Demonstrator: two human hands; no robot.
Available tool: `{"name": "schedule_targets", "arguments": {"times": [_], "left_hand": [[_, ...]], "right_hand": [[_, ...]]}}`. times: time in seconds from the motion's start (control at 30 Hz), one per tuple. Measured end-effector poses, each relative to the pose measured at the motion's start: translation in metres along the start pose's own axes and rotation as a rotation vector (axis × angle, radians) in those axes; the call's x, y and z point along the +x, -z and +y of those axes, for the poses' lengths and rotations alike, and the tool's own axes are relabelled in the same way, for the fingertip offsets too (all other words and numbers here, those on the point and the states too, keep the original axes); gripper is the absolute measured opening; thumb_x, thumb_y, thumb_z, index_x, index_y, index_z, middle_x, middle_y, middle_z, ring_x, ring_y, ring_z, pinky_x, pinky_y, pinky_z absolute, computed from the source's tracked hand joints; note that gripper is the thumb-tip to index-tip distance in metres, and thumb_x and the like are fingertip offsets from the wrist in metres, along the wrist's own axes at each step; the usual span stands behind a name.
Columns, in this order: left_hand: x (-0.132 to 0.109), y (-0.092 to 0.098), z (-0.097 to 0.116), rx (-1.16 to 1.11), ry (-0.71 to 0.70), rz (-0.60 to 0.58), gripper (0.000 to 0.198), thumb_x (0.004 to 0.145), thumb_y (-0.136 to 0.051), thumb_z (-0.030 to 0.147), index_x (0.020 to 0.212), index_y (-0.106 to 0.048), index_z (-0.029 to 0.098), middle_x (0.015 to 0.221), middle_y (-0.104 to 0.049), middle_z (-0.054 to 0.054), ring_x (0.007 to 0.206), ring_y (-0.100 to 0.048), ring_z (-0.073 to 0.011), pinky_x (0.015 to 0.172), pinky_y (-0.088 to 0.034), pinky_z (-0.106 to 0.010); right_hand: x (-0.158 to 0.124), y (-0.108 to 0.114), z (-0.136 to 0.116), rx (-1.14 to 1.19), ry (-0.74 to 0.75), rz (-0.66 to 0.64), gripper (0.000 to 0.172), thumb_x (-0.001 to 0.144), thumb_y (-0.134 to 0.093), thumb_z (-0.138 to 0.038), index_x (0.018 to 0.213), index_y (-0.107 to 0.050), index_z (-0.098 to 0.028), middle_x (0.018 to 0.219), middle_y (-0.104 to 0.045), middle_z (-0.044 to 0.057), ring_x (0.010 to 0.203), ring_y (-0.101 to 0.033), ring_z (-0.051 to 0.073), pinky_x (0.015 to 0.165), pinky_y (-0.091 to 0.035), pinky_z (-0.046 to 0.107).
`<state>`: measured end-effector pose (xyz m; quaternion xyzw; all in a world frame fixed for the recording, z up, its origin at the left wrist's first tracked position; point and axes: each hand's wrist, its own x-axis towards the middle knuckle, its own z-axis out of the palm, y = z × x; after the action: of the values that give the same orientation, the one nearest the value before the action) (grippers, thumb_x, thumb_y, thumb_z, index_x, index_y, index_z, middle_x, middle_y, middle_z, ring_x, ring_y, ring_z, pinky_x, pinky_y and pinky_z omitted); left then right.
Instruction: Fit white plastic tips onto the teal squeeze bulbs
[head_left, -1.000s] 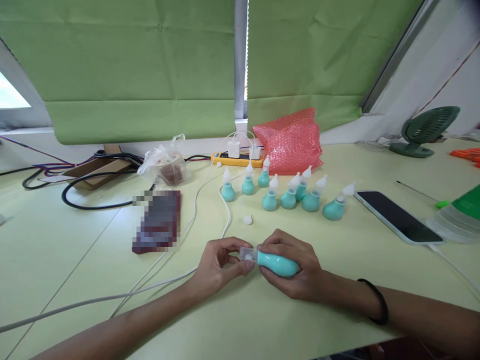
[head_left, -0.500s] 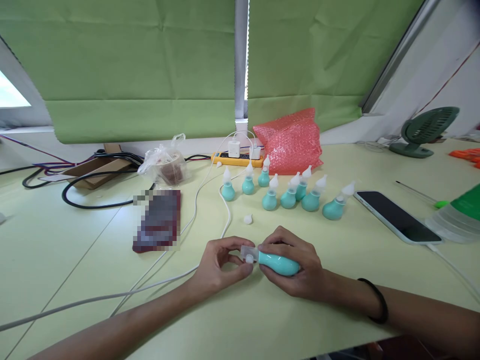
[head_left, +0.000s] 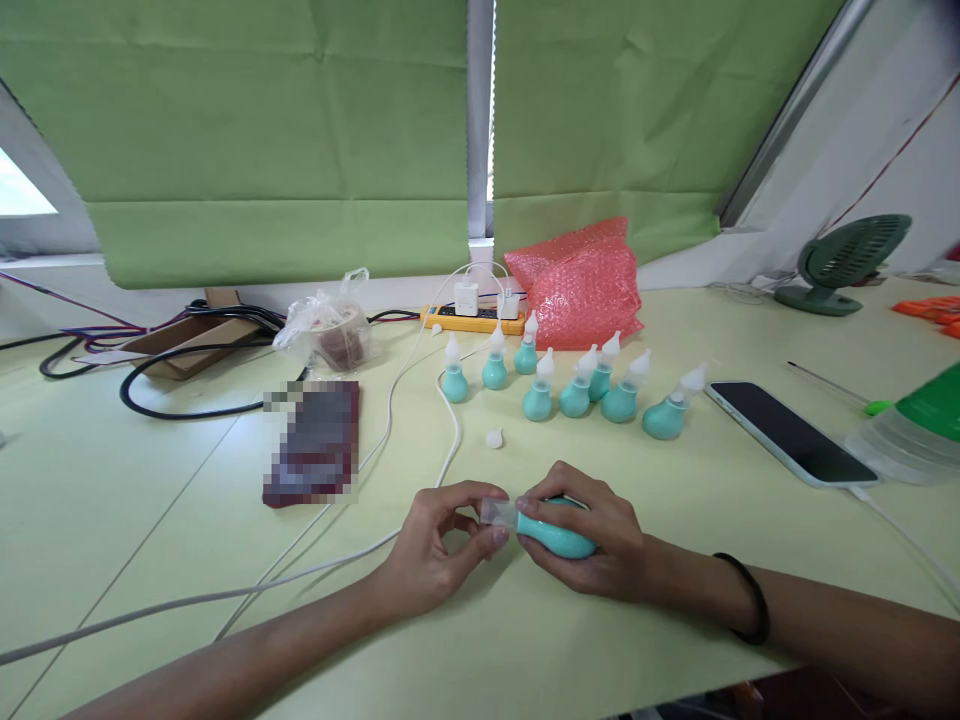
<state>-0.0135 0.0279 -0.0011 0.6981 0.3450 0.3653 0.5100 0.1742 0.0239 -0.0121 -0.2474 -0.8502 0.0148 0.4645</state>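
Observation:
My right hand (head_left: 589, 530) is wrapped round the turquoise bulb of a nasal aspirator (head_left: 562, 540), which lies sideways. A clear tube piece (head_left: 496, 512) sticks out of the bulb's left end. Thumb and fingers of my left hand (head_left: 439, 540) are closed about that tube's free end. Just beyond the hands, a small white tip (head_left: 494, 439) rests on the table. Farther back, several turquoise aspirators with clear pointed tips (head_left: 537, 400) stand in a loose group; the rightmost one (head_left: 666, 415) leans.
White cables (head_left: 390, 420) cross the table on the left. A dark red pixelated item (head_left: 315, 450) lies there. At the back are a yellow power strip (head_left: 465, 322) and a pink bubble bag (head_left: 581, 300). A phone (head_left: 795, 430) and green fan (head_left: 847, 265) are on the right.
The small white piece that showed at my left fingertips beside the clear tube is no longer visible. My left fingers have shifted slightly on the tube; the right hand keeps its grip.

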Motion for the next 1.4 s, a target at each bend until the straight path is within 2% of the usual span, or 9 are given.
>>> {"name": "schedule_targets", "arguments": {"times": [0.3, 0.5, 0.6, 0.7, 0.87, 0.97, 1.13, 1.27, 1.4], "left_hand": [[0.002, 0.001, 0.002, 0.035, -0.062, -0.023, 0.023, 0.066, -0.059, 0.019, 0.087, -0.057, 0.011, 0.074, -0.058, -0.005, 0.065, -0.054, -0.0137, 0.062, -0.047, -0.025], [0.002, 0.001, 0.001, 0.032, -0.018, -0.021, 0.017, 0.068, -0.058, 0.021, 0.082, -0.059, 0.011, 0.071, -0.059, -0.005, 0.063, -0.054, -0.0131, 0.06, -0.047, -0.024], [0.002, -0.001, 0.004, 0.089, -0.026, 0.031, 0.017, 0.069, -0.057, 0.021, 0.082, -0.059, 0.012, 0.074, -0.06, -0.005, 0.065, -0.055, -0.0142, 0.06, -0.047, -0.025], [0.001, -0.003, 0.005, 0.17, -0.08, 0.139, 0.02, 0.069, -0.057, 0.021, 0.088, -0.059, 0.014, 0.08, -0.062, -0.006, 0.072, -0.057, -0.016, 0.062, -0.048, -0.025], [0.001, -0.003, 0.002, 0.21, -0.078, 0.148, 0.015, 0.071, -0.057, 0.023, 0.083, -0.06, 0.015, 0.077, -0.063, -0.005, 0.07, -0.057, -0.0155, 0.061, -0.048, -0.025], [0.001, -0.002, 0.001, 0.174, -0.045, 0.129, 0.022, 0.067, -0.06, 0.023, 0.087, -0.057, 0.014, 0.077, -0.06, -0.004, 0.068, -0.057, -0.0149, 0.06, -0.048, -0.025], [0.002, -0.003, 0.002, 0.149, -0.048, 0.089, 0.02, 0.066, -0.058, 0.015, 0.086, -0.053, 0.014, 0.074, -0.055, -0.002, 0.063, -0.053, -0.0118, 0.058, -0.047, -0.024], [0.002, -0.005, 0.001, 0.13, -0.047, 0.137, 0.022, 0.066, -0.057, 0.013, 0.086, -0.051, 0.016, 0.077, -0.053, -0.001, 0.068, -0.052, -0.0122, 0.057, -0.047, -0.022], [0.001, -0.005, 0.0, 0.15, -0.074, 0.136, 0.02, 0.067, -0.056, 0.013, 0.085, -0.05, 0.017, 0.078, -0.053, -0.001, 0.067, -0.052, -0.0119, 0.058, -0.047, -0.023]], "right_hand": [[0.008, -0.003, -0.011, 0.142, -0.167, 0.066, 0.032, 0.063, -0.057, -0.01, 0.093, -0.053, -0.018, 0.067, -0.051, 0.002, 0.058, -0.049, 0.012, 0.047, -0.042, 0.023], [0.008, -0.004, -0.01, 0.17, -0.2, 0.09, 0.03, 0.061, -0.058, -0.011, 0.089, -0.054, -0.017, 0.065, -0.053, 0.002, 0.053, -0.05, 0.011, 0.047, -0.041, 0.023], [0.005, -0.006, -0.009, 0.192, -0.239, 0.104, 0.025, 0.062, -0.058, -0.015, 0.086, -0.056, -0.018, 0.063, -0.056, 0.001, 0.052, -0.053, 0.011, 0.048, -0.043, 0.023], [0.003, -0.006, -0.008, 0.242, -0.427, 0.072, 0.018, 0.062, -0.061, -0.024, 0.078, -0.06, -0.017, 0.064, -0.061, 0.003, 0.054, -0.057, 0.013, 0.051, -0.047, 0.024], [0.006, -0.002, -0.005, 0.806, -0.972, -0.243, 0.024, 0.066, -0.06, -0.036, 0.072, -0.061, -0.013, 0.054, -0.059, 0.002, 0.039, -0.051, 0.009, 0.036, -0.043, 0.019], [0.009, 0.0, -0.004, 0.914, -1.057, -0.262, 0.024, 0.064, -0.062, -0.035, 0.072, -0.062, -0.012, 0.054, -0.058, 0.001, 0.038, -0.049, 0.007, 0.036, -0.043, 0.018], [0.008, -0.002, -0.005, 0.754, -0.975, -0.232, 0.022, 0.065, -0.061, -0.034, 0.071, -0.062, -0.013, 0.056, -0.06, 0.002, 0.043, -0.052, 0.01, 0.038, -0.044, 0.02], [0.006, -0.005, -0.007, 0.343, -0.605, 0.002, 0.014, 0.061, -0.064, -0.024, 0.072, -0.062, -0.016, 0.064, -0.064, 0.003, 0.057, -0.059, 0.014, 0.052, -0.048, 0.023], [0.006, -0.007, -0.007, 0.214, -0.397, 0.032, 0.018, 0.062, -0.062, -0.019, 0.08, -0.059, -0.016, 0.061, -0.062, 0.002, 0.052, -0.056, 0.012, 0.049, -0.045, 0.022]]}}
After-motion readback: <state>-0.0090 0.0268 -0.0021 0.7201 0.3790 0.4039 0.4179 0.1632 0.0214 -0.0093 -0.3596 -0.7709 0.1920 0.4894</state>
